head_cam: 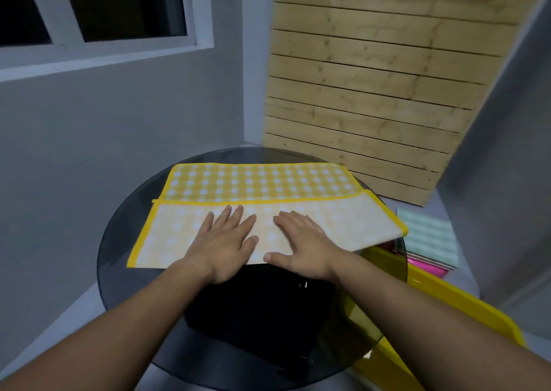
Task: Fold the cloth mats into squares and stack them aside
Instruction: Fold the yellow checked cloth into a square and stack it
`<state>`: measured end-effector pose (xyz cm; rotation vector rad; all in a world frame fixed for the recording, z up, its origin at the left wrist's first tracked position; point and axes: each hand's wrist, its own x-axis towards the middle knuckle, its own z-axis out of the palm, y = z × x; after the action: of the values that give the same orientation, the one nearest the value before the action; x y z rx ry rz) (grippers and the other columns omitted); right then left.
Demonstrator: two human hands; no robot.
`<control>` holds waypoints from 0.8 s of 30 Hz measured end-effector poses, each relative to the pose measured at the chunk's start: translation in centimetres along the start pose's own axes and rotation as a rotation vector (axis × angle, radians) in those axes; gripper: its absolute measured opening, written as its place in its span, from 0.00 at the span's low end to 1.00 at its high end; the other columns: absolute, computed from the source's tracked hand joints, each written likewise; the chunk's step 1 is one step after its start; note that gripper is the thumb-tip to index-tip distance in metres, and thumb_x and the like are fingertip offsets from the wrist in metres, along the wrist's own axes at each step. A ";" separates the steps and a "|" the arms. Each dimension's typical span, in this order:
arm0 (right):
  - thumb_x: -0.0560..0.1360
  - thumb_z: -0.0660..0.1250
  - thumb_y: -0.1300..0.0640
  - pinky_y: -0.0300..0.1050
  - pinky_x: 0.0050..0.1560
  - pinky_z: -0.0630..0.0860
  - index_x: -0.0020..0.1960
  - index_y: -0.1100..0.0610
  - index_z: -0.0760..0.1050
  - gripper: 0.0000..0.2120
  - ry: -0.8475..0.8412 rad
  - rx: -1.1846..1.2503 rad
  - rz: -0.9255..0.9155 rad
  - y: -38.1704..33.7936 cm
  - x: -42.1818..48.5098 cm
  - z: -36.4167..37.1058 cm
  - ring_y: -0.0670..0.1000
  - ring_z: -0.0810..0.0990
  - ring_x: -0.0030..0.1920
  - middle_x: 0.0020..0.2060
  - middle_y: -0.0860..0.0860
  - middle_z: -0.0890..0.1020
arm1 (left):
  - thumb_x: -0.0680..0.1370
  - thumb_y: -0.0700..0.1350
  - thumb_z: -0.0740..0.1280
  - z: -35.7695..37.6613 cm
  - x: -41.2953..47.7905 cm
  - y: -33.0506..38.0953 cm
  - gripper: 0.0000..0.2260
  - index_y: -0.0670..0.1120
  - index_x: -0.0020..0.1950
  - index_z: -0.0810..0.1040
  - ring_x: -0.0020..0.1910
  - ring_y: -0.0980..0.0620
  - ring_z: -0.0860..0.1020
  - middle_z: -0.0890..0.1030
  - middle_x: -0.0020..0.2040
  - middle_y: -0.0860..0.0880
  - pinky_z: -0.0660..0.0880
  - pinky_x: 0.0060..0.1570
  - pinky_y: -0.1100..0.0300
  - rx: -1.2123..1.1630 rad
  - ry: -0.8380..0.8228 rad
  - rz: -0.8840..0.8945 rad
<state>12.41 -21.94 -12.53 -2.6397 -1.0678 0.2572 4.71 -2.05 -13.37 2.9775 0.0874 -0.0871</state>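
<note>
The yellow checked cloth mat [259,182] lies on the round dark glass counter [125,241], near part folded over. The left hand [223,241] and right hand [301,241] press it, fingers straight, gripping nothing; seemingly one fold made, squaring and stacking remain

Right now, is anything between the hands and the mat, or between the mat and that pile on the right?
Nothing visible. The left hand and right hand lie flat on the yellow mat itself. Toward the mint-green pile there is only the glass table edge and a yellow bin, both below the mat.
</note>
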 end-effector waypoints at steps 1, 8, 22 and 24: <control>0.74 0.59 0.31 0.50 0.78 0.44 0.80 0.49 0.50 0.42 -0.005 -0.015 0.012 1.0 -0.3 -0.5 0.50 0.44 0.79 0.80 0.48 0.49 | 0.84 0.60 0.43 0.1 0.0 0.0 0.27 0.56 0.82 0.45 0.80 0.51 0.37 0.40 0.82 0.51 0.37 0.78 0.47 0.005 0.004 -0.001; 0.59 0.48 0.16 0.51 0.78 0.43 0.80 0.47 0.49 0.58 -0.019 -0.062 0.196 10.4 -4.3 -3.9 0.49 0.42 0.79 0.80 0.48 0.47 | 0.84 0.59 0.43 0.1 0.2 -0.1 0.26 0.57 0.82 0.45 0.80 0.51 0.37 0.40 0.82 0.52 0.37 0.78 0.48 0.008 0.000 -0.010; 0.74 0.67 0.41 0.50 0.68 0.70 0.66 0.52 0.75 0.24 0.336 0.305 0.211 8.7 1.2 -4.5 0.50 0.72 0.67 0.64 0.47 0.77 | 0.78 0.61 0.60 -2.0 3.3 0.0 0.13 0.56 0.57 0.73 0.61 0.48 0.67 0.71 0.58 0.54 0.61 0.57 0.54 -0.108 0.179 -0.065; 0.75 0.69 0.46 0.44 0.64 0.71 0.64 0.53 0.77 0.20 0.342 0.381 0.188 7.4 3.7 -4.6 0.46 0.75 0.62 0.61 0.46 0.78 | 0.77 0.62 0.62 -1.2 3.6 -0.1 0.12 0.56 0.53 0.73 0.58 0.50 0.66 0.70 0.55 0.56 0.60 0.55 0.55 -0.164 0.255 -0.067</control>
<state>21.09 -25.35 -10.82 -2.3262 -0.5938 0.0357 8.36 -1.52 -12.40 2.8051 0.2141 0.2790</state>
